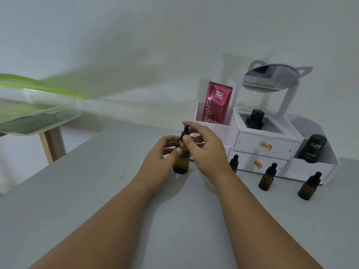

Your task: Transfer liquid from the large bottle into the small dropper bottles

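A large amber bottle (pixel 181 165) with a black dropper cap stands upright on the grey table (pixel 97 191). My left hand (pixel 162 152) grips its body from the left. My right hand (pixel 204 146) pinches the black cap at the top. Three small amber dropper bottles with black caps stand to the right: one (pixel 233 163) partly hidden behind my right wrist, one (pixel 267 178) in the middle, one (pixel 308 188) furthest right.
A white organiser (pixel 272 146) with drawers and a tilted mirror stands at the back right, holding a red sachet (pixel 215 103), a black perfume bottle (pixel 254 119) and a dark bottle (pixel 311 148). A second table (pixel 38 121) with a clear container sits at the left.
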